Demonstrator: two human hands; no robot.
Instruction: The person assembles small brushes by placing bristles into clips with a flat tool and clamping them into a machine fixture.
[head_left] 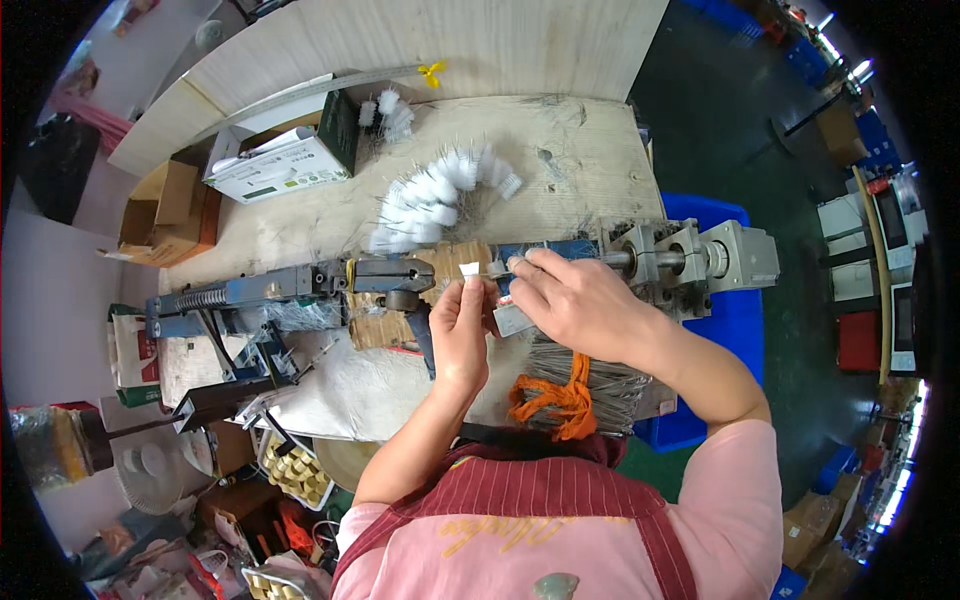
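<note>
My left hand (460, 330) is closed in a pinch, with a small white piece (470, 269), likely a tuft of bristles, standing up from its thumb and fingertips. Close beside it on the right, my right hand (575, 305) has its fingers bent together at the left end of the machine's metal shaft (618, 260). Whatever those fingers grip is too small to make out. Left of both hands lies the jaw-like metal clamp (395, 274) of the blue bench machine (245, 290). Beyond the hands, white-bristled wire brushes (430, 200) lie in a curved heap.
Near the bench's front edge an orange cloth (560, 400) lies over a bundle of thin metal wires (610, 385). A motor (740, 257) ends the shaft at right, above a blue bin (705, 370). A white box (285, 165) and a brown carton (170, 215) stand back left.
</note>
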